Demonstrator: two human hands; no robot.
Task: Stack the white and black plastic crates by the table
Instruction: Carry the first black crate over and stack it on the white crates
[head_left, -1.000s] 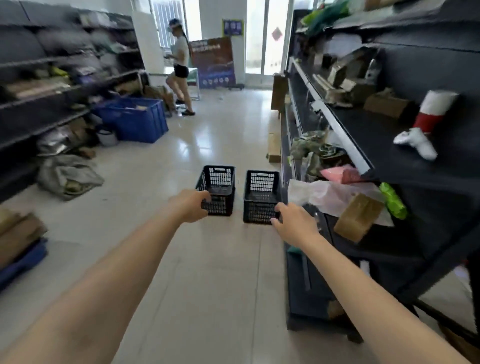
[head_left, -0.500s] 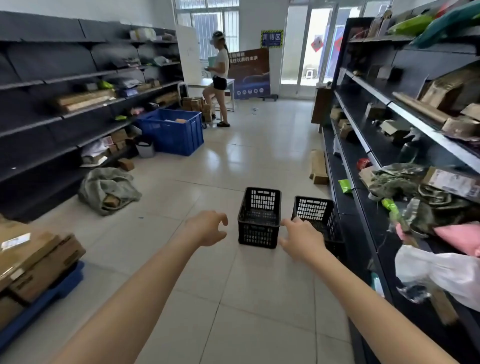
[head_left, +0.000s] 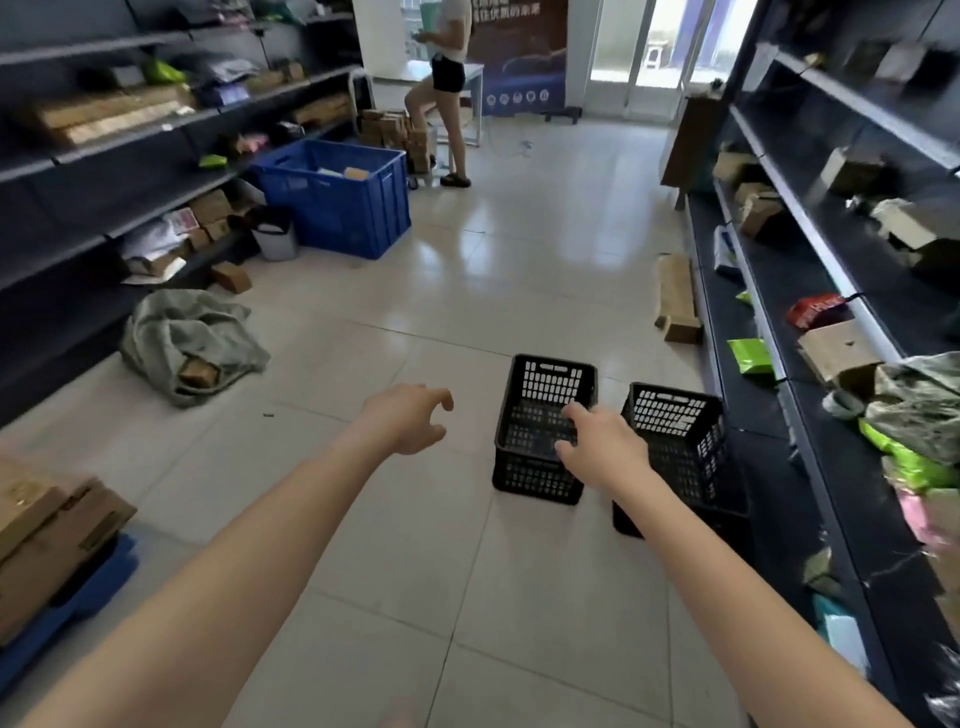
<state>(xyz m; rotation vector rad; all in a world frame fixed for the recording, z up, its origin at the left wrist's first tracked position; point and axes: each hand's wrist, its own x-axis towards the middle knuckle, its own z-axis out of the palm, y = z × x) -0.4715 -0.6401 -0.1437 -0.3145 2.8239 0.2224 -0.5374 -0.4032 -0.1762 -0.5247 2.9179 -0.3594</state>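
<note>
Two black perforated plastic crates stand side by side on the tiled floor. The left black crate (head_left: 540, 431) is upright and empty. The right black crate (head_left: 680, 441) sits against the foot of the dark shelving. My right hand (head_left: 602, 447) hovers in front of the left crate's near right corner, fingers spread, holding nothing. My left hand (head_left: 410, 421) floats open to the left of that crate, apart from it. No white crate is in view.
Dark shelving (head_left: 810, 364) with parcels lines the right side, more shelves (head_left: 104, 171) the left. A blue bin (head_left: 337, 197), a grey sack (head_left: 192, 343) and cardboard boxes (head_left: 47, 535) lie left. A person (head_left: 447, 88) stands far back by a white table (head_left: 470, 78).
Both hands let go of the crates and drew apart from them. The view swung left and tilted down, so the crates now sit lower right.
</note>
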